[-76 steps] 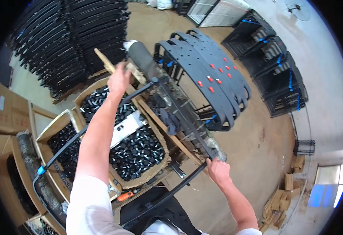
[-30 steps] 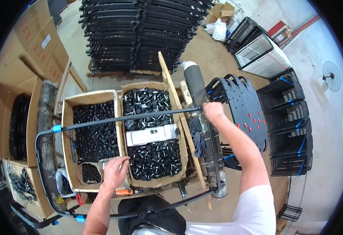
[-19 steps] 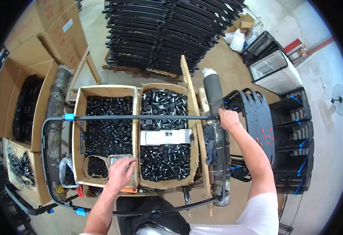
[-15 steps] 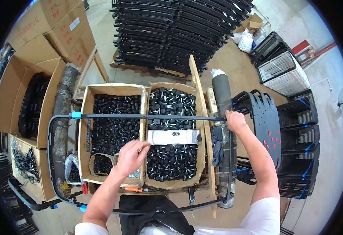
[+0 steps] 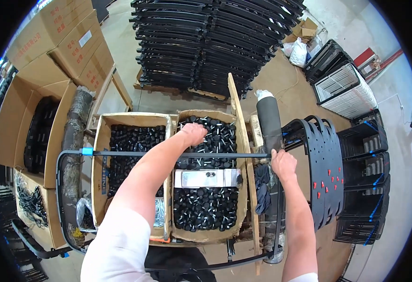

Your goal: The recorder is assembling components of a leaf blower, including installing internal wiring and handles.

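A black tubular frame (image 5: pixel 225 155) with rounded corners and blue tape pieces lies across the boxes in front of me. My right hand (image 5: pixel 283 165) is closed around its far right corner. My left hand (image 5: pixel 194 134) is down at the far part of a box of black round-headed screws (image 5: pixel 205 210), beyond the frame's far bar. Its fingers are curled toward the screws, and the fingertips are hidden. A silvery-white flat strip (image 5: pixel 201 178) lies across the screws, with a few small dark round pieces on it.
Left of the screws stands a box of small black plastic parts (image 5: pixel 123 167), partly behind my left arm. Upright rolls flank the boxes: a grey one (image 5: pixel 268 117) and a wrapped one (image 5: pixel 74 136). A wooden slat (image 5: pixel 249 178) runs beside the screw box. Black racks (image 5: pixel 201 47) are stacked beyond.
My left hand has moved away from me, from near the strip to the far screws. My right hand keeps hold of the frame. The view has shifted slightly.
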The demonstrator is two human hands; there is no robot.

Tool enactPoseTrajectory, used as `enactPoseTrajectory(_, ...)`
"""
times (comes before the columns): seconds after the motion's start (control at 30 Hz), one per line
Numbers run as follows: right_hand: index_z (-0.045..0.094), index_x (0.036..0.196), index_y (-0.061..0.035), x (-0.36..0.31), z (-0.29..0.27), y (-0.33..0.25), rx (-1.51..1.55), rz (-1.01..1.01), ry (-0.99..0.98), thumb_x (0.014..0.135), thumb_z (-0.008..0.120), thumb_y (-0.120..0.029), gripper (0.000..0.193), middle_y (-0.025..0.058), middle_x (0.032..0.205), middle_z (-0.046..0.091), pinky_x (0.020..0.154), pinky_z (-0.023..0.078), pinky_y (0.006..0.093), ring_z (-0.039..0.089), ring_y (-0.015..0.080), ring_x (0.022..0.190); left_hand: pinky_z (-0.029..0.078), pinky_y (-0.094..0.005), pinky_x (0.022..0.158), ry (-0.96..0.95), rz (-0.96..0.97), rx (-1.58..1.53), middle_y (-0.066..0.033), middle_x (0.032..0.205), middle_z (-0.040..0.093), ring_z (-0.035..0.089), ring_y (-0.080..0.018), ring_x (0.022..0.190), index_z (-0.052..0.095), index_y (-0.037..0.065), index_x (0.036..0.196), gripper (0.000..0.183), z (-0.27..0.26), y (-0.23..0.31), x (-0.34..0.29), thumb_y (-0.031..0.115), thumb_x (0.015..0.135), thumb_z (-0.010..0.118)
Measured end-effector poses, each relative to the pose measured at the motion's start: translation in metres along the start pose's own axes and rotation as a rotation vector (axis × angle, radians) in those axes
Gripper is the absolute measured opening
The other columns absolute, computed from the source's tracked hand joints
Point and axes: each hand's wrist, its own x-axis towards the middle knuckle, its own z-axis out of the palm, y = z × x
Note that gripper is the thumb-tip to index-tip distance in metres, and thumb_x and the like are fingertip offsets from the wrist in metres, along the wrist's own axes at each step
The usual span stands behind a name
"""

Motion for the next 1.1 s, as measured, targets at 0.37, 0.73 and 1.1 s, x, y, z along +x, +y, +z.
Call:
enactPoseTrajectory(0.37, 0.067, 0.094, 0.0008, -0.005, 0.002, 0.0, 0.146, 0.08, -0.007, 0.106, 0.05, -0.044, 0.049, 0.026, 0.083, 0.075, 0.075, 0.06, 0.0533, 0.076, 0.0428, 0.081, 0.06, -0.0453, 0.093, -0.156, -0.179, 0.048, -0.0174, 0.113, 0.078, 0.074, -0.0335, 0.11, 0.078, 0.007, 0.112, 0.03, 0.02, 0.018, 0.03, 0.029, 0.092, 0.07)
enactPoseTrajectory(0.73, 0.069, 0.105, 0.0011, -0.002, -0.021, 0.002, 0.152, 0.081, -0.136, 0.104, 0.055, -0.043, 0.046, 0.0295, 0.103, 0.075, 0.085, 0.059, 0.0539, 0.075, 0.0434, 0.094, 0.056, -0.0497, 0.091, 0.094, -0.156, -0.32, -0.0174, 0.111, 0.076, 0.072, -0.0388, 0.106, 0.073, 0.009, 0.111, 0.026, -0.036, 0.023, -0.016, 0.026, 0.095, 0.063)
enactPoseTrajectory(1.1, 0.072, 0.123, -0.0039, -0.053, -0.119, -0.179, 1.462, -0.541, -0.571, 0.098, 0.07, -0.009, 0.026, 0.0005, 0.096, 0.07, 0.07, 0.053, 0.0254, 0.063, 0.0055, 0.08, 0.056, -0.041, 0.076, 0.345, -0.234, -0.853, -0.013, 0.091, 0.073, 0.071, -0.0255, 0.083, 0.07, 0.004, 0.11, 0.032, -0.08, 0.101, -0.225, 0.033, 0.097, 0.071)
